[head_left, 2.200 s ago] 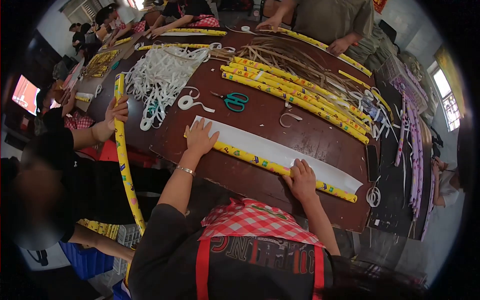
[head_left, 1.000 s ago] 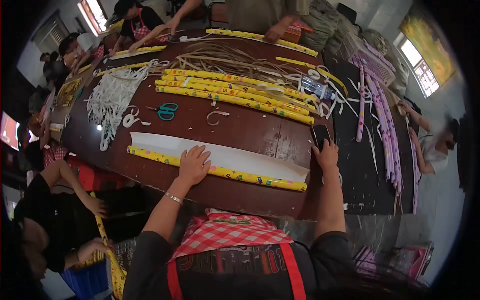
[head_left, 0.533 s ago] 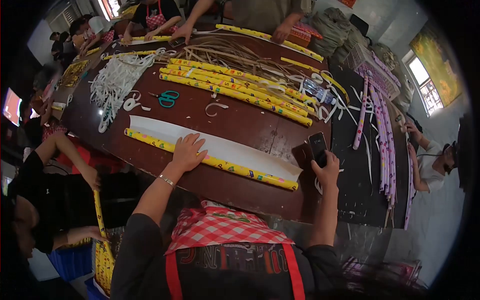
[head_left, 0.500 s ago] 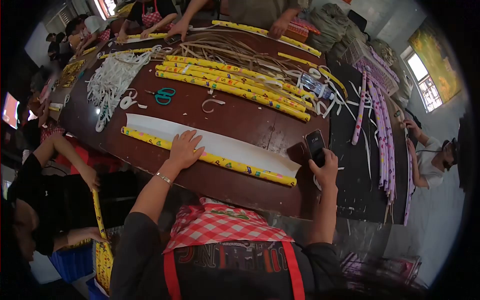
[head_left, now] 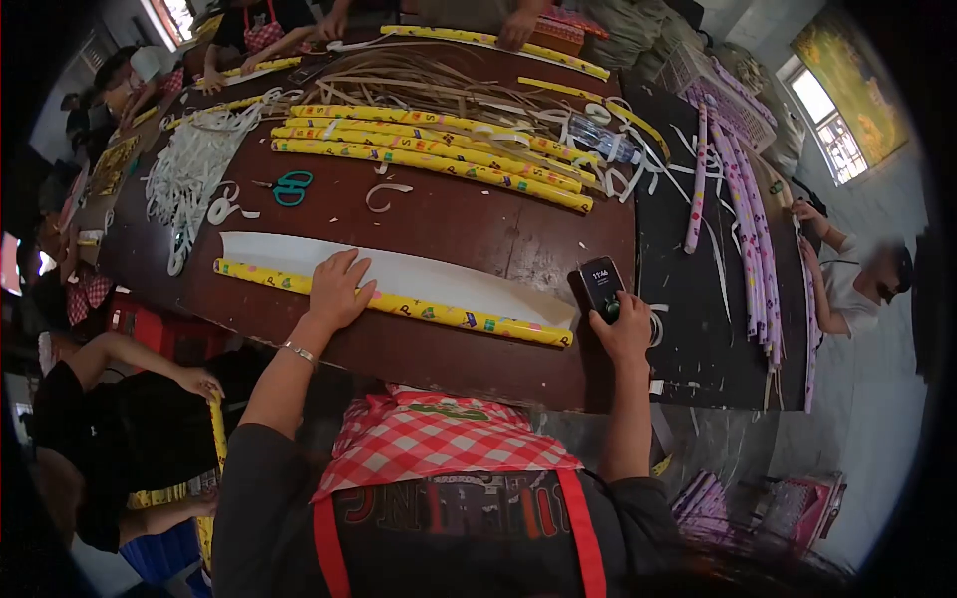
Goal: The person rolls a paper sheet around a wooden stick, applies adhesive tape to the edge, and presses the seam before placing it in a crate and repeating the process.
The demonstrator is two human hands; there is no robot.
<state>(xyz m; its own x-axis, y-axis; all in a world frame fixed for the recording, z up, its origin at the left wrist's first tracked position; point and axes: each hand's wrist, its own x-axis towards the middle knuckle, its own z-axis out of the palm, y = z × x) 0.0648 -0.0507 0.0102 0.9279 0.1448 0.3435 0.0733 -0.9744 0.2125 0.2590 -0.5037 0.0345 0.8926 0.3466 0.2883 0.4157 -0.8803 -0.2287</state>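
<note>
My left hand (head_left: 340,289) lies with its fingers spread on a partly rolled yellow printed sheet (head_left: 449,316), whose white inner side (head_left: 419,271) faces up behind the roll. At the sheet's right end my right hand (head_left: 622,327) has its fingers around the lower part of a phone (head_left: 600,277); the lit screen shows a clock. The phone rests on or just above the table, tilted slightly. Beyond the sheet lie teal-handled scissors (head_left: 291,188) and a curled strip (head_left: 387,196).
Several yellow rolls (head_left: 429,157) lie across the brown table (head_left: 478,224), with brown strips (head_left: 399,80) behind. White strips (head_left: 189,169) are heaped at left. Purple rolls (head_left: 753,239) lie on the black table (head_left: 688,329) at right. Other people work around the tables; one sits close at left.
The camera view has shifted, moving the table's contents leftward and up. The phone's screen has lit up with the clock, and it is turned more upright in my right hand. My left hand stays on the sheet.
</note>
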